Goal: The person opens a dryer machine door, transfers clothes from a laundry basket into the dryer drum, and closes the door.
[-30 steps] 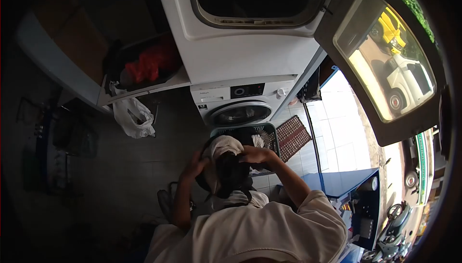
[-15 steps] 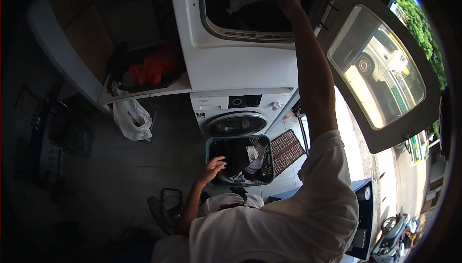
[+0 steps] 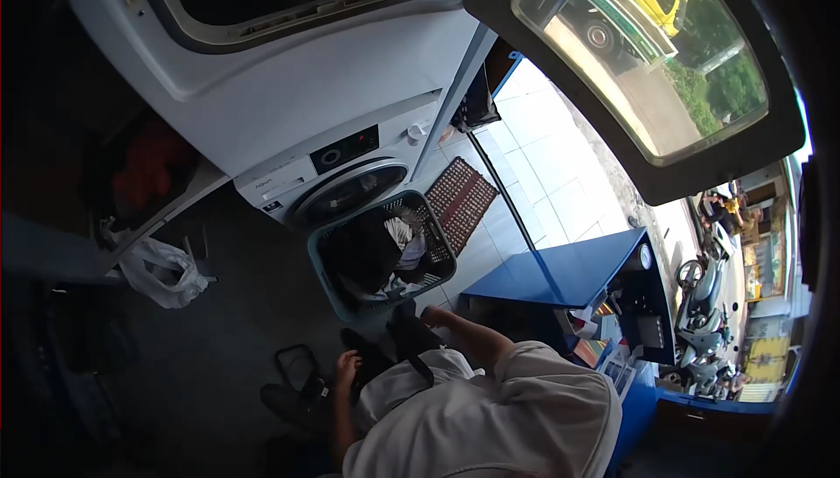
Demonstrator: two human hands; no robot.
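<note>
While the person bends low, a dark garment (image 3: 404,331) sits bunched at the near rim of the teal laundry basket (image 3: 337,298) on the floor, just outside it, pressed against the person's front. Right hand (image 3: 430,315) is on that dark cloth, fingers look closed on it but they're small and shadowed, so can't tell for sure. Left hand (image 3: 347,364) hangs lower, near another dark bit of fabric by the person's side; fingers curled, whether they grip anything can't be told.

More clothes, dark and pale, lie inside the basket. It stands touching the front of the lower washer (image 3: 337,182). Above that is the upper machine (image 3: 289,58), its round door (image 3: 643,58) swung open to the right. Doormat (image 3: 461,202) just beside the basket. Blue desk (image 3: 560,272) to the right, near the person's elbow. White plastic bag (image 3: 162,272) hangs off a shelf at left.

Risk, as a judgement: the garment may trail on the floor or snag on the basket's slotted wall if pulled fast; the open door overhead is a head-bump hazard when rising.

Versus half a second earlier: right arm was up inside the upper drum, now it's down at the basket; left hand has moved from over the basket to the person's side; view swung right.
</note>
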